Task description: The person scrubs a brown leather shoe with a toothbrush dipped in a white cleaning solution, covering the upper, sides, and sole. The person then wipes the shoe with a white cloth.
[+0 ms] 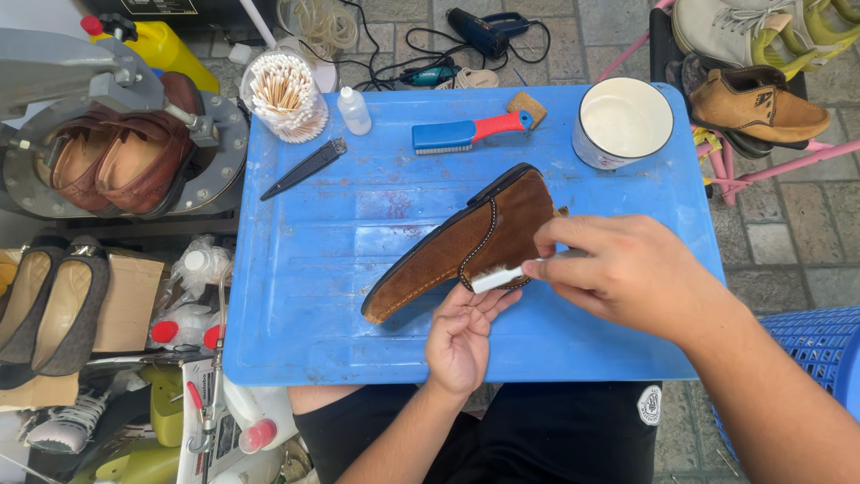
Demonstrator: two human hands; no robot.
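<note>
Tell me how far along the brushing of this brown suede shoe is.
Midway, as far as one frame shows. The left hand props the brown suede shoe on the blue tray; the right hand works a small white-handled brush along its side near the stitching. The toe end looks even, though which areas are brushed cannot be told. The blue and red brush and white bowl lie untouched.

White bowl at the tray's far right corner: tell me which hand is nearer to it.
Right. The right hand, holding a small brush against the brown suede shoe, sits just below the white bowl. The left hand supports the shoe from underneath, farther away.
</note>
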